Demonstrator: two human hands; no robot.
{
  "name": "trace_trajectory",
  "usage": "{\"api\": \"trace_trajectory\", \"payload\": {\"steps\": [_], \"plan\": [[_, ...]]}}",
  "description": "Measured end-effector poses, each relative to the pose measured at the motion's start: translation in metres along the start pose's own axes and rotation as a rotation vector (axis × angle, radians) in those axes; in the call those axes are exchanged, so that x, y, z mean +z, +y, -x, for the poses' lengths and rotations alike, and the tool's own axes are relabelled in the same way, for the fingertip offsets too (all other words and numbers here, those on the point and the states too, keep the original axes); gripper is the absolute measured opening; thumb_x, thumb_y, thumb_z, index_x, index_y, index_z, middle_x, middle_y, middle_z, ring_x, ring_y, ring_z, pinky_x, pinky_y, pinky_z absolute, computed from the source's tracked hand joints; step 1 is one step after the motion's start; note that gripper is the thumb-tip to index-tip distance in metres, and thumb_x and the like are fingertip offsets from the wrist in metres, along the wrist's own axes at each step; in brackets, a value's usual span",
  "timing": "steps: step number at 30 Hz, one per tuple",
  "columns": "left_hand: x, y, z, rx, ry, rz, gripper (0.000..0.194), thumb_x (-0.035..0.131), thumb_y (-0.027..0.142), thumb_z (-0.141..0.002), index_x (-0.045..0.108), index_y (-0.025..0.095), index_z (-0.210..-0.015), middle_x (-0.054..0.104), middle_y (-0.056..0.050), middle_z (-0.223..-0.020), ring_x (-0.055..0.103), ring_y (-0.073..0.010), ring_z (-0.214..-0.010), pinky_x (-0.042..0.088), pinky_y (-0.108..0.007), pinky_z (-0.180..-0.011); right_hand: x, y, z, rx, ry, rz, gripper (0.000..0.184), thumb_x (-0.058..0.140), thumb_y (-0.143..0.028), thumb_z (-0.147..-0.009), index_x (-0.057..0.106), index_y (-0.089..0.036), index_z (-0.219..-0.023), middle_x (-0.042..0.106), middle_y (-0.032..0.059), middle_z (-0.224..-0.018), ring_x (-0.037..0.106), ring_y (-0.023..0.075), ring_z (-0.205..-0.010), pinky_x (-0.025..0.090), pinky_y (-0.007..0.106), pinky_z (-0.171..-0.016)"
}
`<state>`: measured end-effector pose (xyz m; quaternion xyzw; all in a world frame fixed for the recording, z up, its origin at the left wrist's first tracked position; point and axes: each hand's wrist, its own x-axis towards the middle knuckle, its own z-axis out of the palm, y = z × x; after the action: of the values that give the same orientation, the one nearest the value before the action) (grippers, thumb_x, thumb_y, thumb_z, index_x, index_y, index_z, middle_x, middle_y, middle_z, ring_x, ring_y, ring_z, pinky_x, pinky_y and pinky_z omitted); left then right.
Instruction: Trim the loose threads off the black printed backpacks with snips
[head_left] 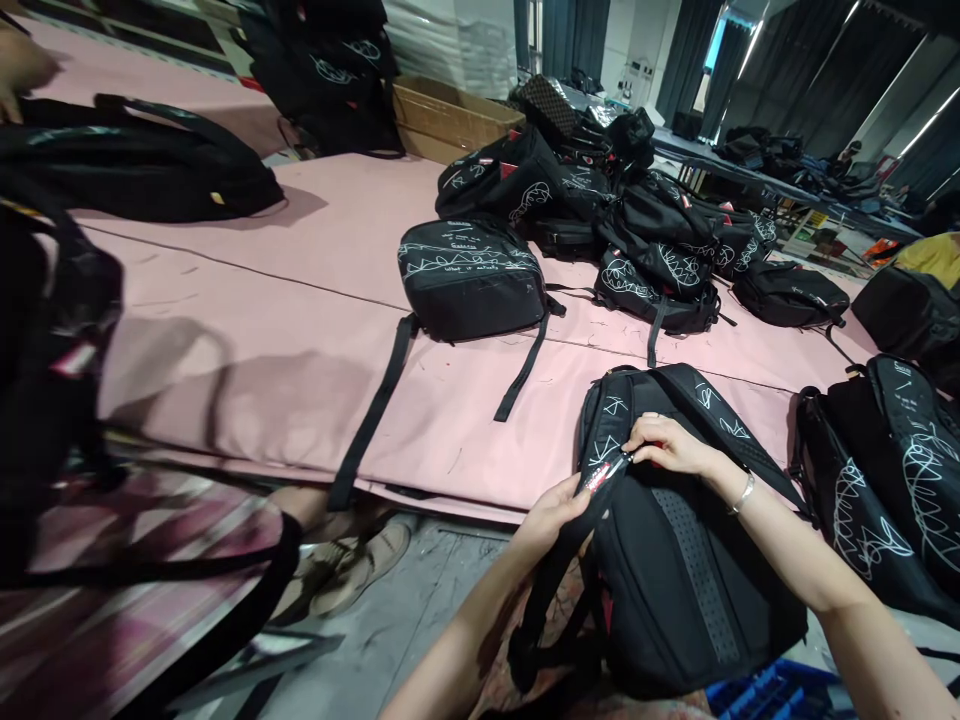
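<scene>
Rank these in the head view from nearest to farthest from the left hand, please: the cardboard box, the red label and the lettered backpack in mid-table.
1. Red label: right by the thumb of the left hand.
2. Lettered backpack: ahead and leftward, on the pink table.
3. Cardboard box: farther back, beyond that backpack.

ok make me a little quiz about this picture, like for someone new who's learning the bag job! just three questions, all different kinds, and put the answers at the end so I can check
1. True or false: the left hand and the right hand are both at the same black backpack.

2. Pick one. What colour is the long tabletop?
A) green
B) pink
C) yellow

3. Short answer: which wrist wears the silver bracelet?

Key:
1. True
2. B
3. The right wrist
</scene>
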<state>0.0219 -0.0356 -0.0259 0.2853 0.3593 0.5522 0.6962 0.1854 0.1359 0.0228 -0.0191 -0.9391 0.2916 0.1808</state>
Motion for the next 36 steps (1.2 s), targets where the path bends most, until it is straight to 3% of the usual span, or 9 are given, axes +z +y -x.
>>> {"api": "trace_trajectory", "payload": {"steps": [3,8,12,15,27,33,36], "plan": [[-0.001,0.000,0.000,-0.036,-0.002,-0.028,0.050,0.065,0.044,-0.069,0.053,0.011,-0.105,0.059,-0.004,-0.073,0.048,-0.0085,-0.048,0.033,-0.020,-0.046,0.003,-0.003,-0.002,-0.006,-0.023,0.025,0.029,0.048,-0.040,-0.087,0.060,-0.014,-0.087,0.061,0.0058,-0.078,0.054,0.0146,-0.076,0.041,0.030,-0.075],[0.008,0.007,0.006,0.039,-0.017,-0.134,0.049,0.063,0.036,-0.074,0.051,0.012,-0.115,0.059,-0.006,-0.092,0.055,-0.0156,-0.082,0.041,-0.024,-0.071,0.004,-0.011,-0.003,-0.016,-0.057,0.034,0.028,0.047,-0.039,-0.088,0.059,-0.014,-0.088,0.060,0.0059,-0.079,0.053,0.0143,-0.077,0.040,0.030,-0.076],[0.016,0.014,0.010,0.087,-0.080,-0.175,0.058,0.066,0.029,-0.071,0.046,0.016,-0.123,0.054,-0.007,-0.114,0.048,-0.0205,-0.104,0.037,-0.029,-0.088,0.003,-0.017,-0.003,-0.035,-0.068,0.022,0.029,0.045,-0.040,-0.088,0.059,-0.015,-0.088,0.060,0.0052,-0.079,0.053,0.0138,-0.076,0.039,0.029,-0.075],[0.019,0.015,0.011,0.095,-0.070,-0.214,0.059,0.069,0.027,-0.068,0.047,0.016,-0.122,0.052,-0.007,-0.119,0.045,-0.0219,-0.110,0.035,-0.031,-0.092,0.003,-0.022,-0.003,-0.047,-0.068,0.013,0.029,0.045,-0.039,-0.089,0.059,-0.014,-0.088,0.060,0.0050,-0.079,0.053,0.0135,-0.075,0.039,0.029,-0.075],[0.028,0.013,0.010,0.116,-0.006,-0.284,0.062,0.071,0.027,-0.065,0.046,0.015,-0.121,0.054,-0.008,-0.114,0.046,-0.0241,-0.109,0.037,-0.034,-0.091,0.010,-0.033,0.001,-0.062,-0.032,0.052,0.027,0.045,-0.037,-0.089,0.060,-0.015,-0.087,0.060,0.0052,-0.078,0.053,0.0139,-0.074,0.040,0.029,-0.073],[0.033,0.016,0.011,0.174,0.001,-0.284,0.064,0.071,0.025,-0.065,0.046,0.017,-0.123,0.057,-0.008,-0.109,0.051,-0.0220,-0.103,0.041,-0.034,-0.089,0.010,-0.034,0.016,0.034,0.139,0.094,0.023,0.049,-0.036,-0.088,0.060,-0.016,-0.088,0.062,0.0054,-0.078,0.053,0.0153,-0.074,0.041,0.031,-0.072],[0.035,0.014,0.010,0.170,0.000,-0.299,0.063,0.071,0.025,-0.065,0.046,0.016,-0.122,0.058,-0.007,-0.106,0.053,-0.0208,-0.098,0.043,-0.033,-0.086,0.006,-0.036,0.028,0.076,0.164,0.113,0.022,0.050,-0.036,-0.087,0.060,-0.016,-0.091,0.062,0.0056,-0.079,0.054,0.0156,-0.076,0.042,0.031,-0.072]]}}
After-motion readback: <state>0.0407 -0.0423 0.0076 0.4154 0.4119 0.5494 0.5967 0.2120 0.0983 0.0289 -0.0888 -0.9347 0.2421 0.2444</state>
